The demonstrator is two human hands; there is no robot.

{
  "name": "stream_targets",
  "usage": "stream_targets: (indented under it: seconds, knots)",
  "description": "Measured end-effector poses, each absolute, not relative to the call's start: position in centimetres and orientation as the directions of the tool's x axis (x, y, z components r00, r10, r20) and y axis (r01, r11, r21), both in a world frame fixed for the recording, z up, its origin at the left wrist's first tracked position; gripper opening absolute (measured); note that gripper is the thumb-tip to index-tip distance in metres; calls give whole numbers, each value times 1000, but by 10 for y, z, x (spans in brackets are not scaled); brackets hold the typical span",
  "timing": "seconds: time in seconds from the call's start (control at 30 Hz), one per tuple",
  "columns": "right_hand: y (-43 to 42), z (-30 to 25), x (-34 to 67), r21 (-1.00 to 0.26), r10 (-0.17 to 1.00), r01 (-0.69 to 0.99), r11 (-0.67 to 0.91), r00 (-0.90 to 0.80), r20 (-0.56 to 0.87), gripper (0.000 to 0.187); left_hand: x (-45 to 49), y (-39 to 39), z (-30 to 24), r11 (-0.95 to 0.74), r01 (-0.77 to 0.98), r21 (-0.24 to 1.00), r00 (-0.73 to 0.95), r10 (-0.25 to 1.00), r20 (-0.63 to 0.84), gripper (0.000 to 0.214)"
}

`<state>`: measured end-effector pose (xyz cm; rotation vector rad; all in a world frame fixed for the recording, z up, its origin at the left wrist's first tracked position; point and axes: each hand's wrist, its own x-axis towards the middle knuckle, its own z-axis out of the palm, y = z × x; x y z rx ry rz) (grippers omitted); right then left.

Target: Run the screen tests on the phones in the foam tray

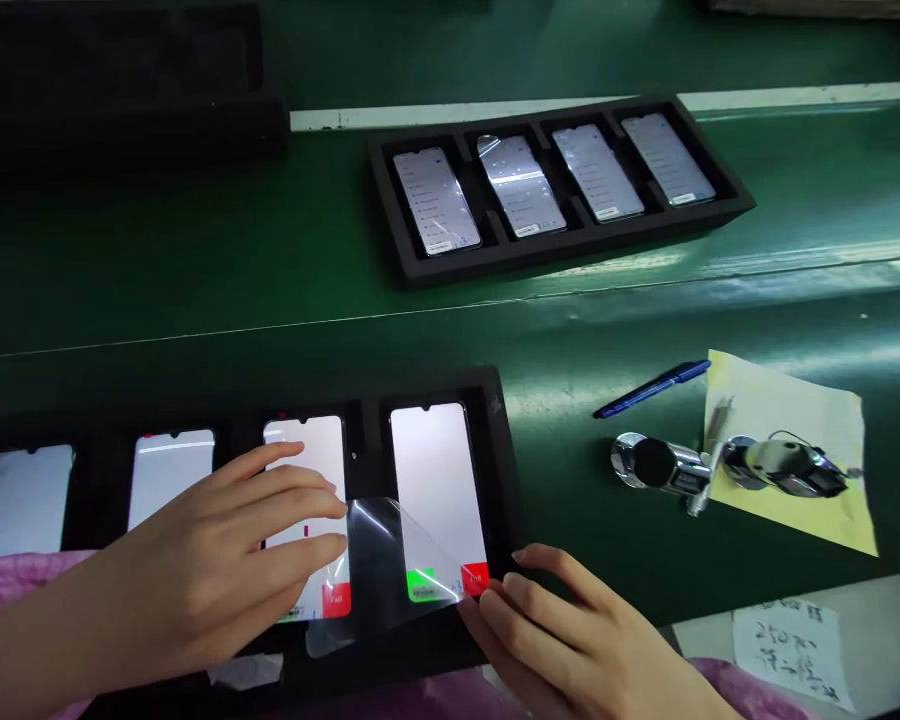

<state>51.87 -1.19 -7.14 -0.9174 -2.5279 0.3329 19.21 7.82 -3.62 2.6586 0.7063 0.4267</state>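
Observation:
My right hand [562,630] pinches a corner of a clear protective film [364,570] by thumb and forefinger. The film is peeled aslant across the lower left of the rightmost phone [435,480], whose screen is white with a green and a red box at its foot. Over the phone to its left [300,435] lies my left hand [247,540], fingers stretched and a little apart, fingertips close to the film's left edge. Both phones sit in a black foam tray [504,450]. Two more lit phones, a middle one [172,470] and the leftmost [26,500], share that tray.
Farther back, a second black foam tray [412,267] holds several lit phones. On the right are a blue pen [652,388], a yellow paper [802,510], and two shiny metal tools [660,465]. A handwritten note [791,650] lies at lower right; a dark tray [120,120] stands upper left.

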Motion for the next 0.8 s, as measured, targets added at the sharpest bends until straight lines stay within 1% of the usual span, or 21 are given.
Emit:
stream_targets:
  seconds: [0.1,0.2,0.27,0.33,0.4,0.43,0.5,0.57,0.63,0.7,0.73,0.8]
  knots:
    - [-5,-72,522,-388,635,513,766,-702,324,31,192,79,-40,-804,416,426,834,524,174,31]
    - [0,-71,526,-405,626,496,768,-713,314,37,194,76,-44,-766,439,469,813,561,157,30]
    - [3,-70,528,-398,628,506,765,-723,287,38,192,73,-46,-739,465,487,792,593,146,31]
    - [7,-71,528,-371,609,499,783,-736,296,39,187,71,-47,-734,483,478,793,598,117,32]
    - [14,-73,525,-350,584,478,806,-738,337,41,175,73,-49,-736,524,429,784,613,93,35]
    - [18,-74,523,-356,577,463,812,-733,362,42,169,75,-50,-743,549,383,776,623,96,35]
    - [30,-73,518,-418,592,443,793,-722,358,41,155,81,-53,-735,632,245,734,669,114,36]
    - [45,-70,513,-496,600,409,766,-731,324,35,146,89,-56,-682,723,113,672,731,118,33]
    - [63,-68,510,-561,604,365,743,-726,329,25,144,94,-60,-613,787,68,607,789,94,30]
    - [81,-67,509,-619,680,377,690,-629,375,16,146,97,-63,-576,813,92,570,818,82,26]
    - [90,-67,510,-651,751,418,633,-536,386,16,147,98,-64,-563,819,112,556,827,89,23]
    - [103,-67,511,-727,885,505,465,-280,372,20,150,98,-65,-538,830,147,527,843,111,20]
